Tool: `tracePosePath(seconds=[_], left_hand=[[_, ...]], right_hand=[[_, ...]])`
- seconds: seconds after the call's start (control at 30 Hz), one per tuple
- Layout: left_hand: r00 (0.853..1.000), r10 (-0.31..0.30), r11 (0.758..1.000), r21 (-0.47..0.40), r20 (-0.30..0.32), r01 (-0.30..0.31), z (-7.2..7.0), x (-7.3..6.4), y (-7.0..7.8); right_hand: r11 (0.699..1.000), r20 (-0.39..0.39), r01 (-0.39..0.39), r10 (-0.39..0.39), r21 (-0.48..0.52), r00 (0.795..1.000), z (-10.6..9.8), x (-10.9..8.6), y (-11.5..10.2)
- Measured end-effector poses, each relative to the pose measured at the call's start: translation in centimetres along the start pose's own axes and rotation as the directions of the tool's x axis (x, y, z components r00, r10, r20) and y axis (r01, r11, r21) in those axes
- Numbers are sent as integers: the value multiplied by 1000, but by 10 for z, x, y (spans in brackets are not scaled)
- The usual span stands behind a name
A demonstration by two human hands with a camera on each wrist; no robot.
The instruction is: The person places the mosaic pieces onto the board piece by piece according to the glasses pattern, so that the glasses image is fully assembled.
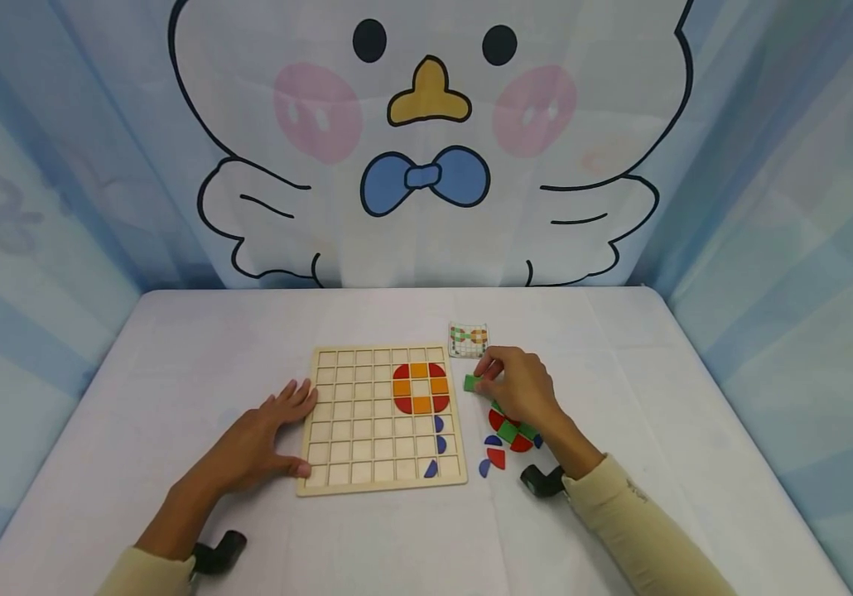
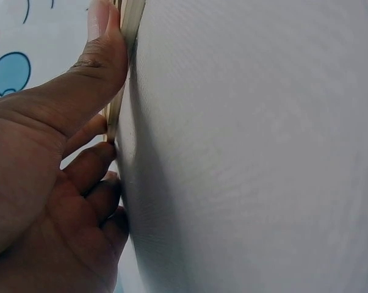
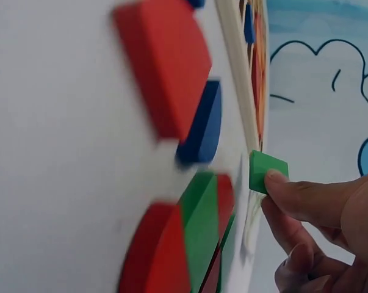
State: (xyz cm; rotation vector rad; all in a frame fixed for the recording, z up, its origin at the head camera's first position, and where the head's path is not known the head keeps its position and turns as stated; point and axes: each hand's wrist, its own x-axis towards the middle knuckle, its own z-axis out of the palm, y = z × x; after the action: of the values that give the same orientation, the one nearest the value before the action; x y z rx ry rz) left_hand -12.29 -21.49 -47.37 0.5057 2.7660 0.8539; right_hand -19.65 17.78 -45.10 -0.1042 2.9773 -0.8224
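My right hand (image 1: 519, 385) pinches a green square tile (image 3: 266, 172) between thumb and finger, just beyond the right edge of a wooden grid board (image 1: 363, 430). My left hand (image 1: 270, 434) rests along the board's left edge, thumb near the lower corner and fingers spread higher up; in the left wrist view its thumb (image 2: 98, 55) lies against the board's side. On the board's upper right, red quarter-circle tiles (image 1: 402, 405) and orange square tiles (image 1: 418, 371) form a ring round one bare cell. Several blue half-circle tiles (image 1: 438, 424) sit below it in the right-hand columns.
A small pattern card (image 1: 468, 340) lies beyond the board's upper right corner. Loose red, green and blue pieces (image 1: 507, 431) are heaped under my right wrist, with a red quarter-circle (image 1: 497, 458) and blue half-circles (image 1: 484, 468) beside them. A printed curtain (image 1: 426, 240) stands behind the white table (image 1: 210, 348).
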Motion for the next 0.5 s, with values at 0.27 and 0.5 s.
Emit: tracePosePath(seconds=[0.27, 0.5], left_hand=[[1000, -1, 1000, 4, -2, 1, -1, 0, 2], [1000, -2, 1000, 4, -4, 2, 0, 0, 1]], right_hand=[[994, -10, 80, -80, 76, 997, 8, -5, -27], [981, 20, 147, -150, 123, 988, 18, -7, -55]])
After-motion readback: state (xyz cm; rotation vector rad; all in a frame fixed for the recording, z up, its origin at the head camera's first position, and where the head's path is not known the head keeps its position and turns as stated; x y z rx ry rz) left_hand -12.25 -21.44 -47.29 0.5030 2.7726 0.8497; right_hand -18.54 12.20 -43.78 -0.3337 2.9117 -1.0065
